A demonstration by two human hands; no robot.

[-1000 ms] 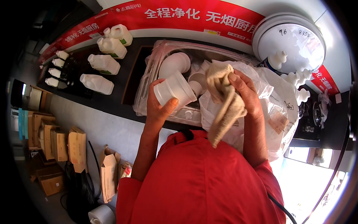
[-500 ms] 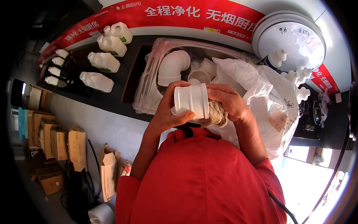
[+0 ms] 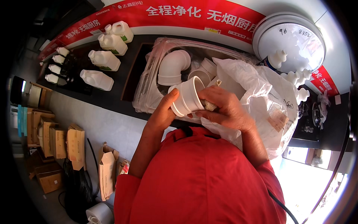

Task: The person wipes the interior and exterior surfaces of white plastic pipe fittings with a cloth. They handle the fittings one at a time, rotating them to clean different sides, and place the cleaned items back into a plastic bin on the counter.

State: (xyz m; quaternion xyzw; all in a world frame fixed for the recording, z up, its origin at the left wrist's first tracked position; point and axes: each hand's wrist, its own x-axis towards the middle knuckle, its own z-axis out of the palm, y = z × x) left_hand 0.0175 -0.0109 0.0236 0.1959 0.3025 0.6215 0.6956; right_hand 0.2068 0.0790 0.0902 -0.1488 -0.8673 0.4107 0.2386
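A short white plastic pipe coupling (image 3: 186, 98) is tilted in front of me, one open end toward the right. My left hand (image 3: 164, 108) grips its left side, thumb on the outer wall. My right hand (image 3: 227, 108) is closed around a bunched tan cloth (image 3: 209, 105) at the coupling's right end; whether the cloth reaches inside, I cannot tell. Just beyond lies a plastic-wrapped sink (image 3: 143, 93), with a white pipe elbow (image 3: 174, 67) and another white pipe fitting (image 3: 206, 71) in it.
A large white plastic bag (image 3: 257, 97) covers the sink's right part. White jugs (image 3: 97, 80) stand on the dark counter (image 3: 125, 56) at left, white bottles (image 3: 298, 76) at right. A round white lid (image 3: 291, 41) leans against the wall. Cardboard boxes (image 3: 76, 145) sit on the floor.
The coupling has tilted, its right end turning upward. My right hand has shifted from the coupling's upper edge to its right end, now wrapped over the cloth.
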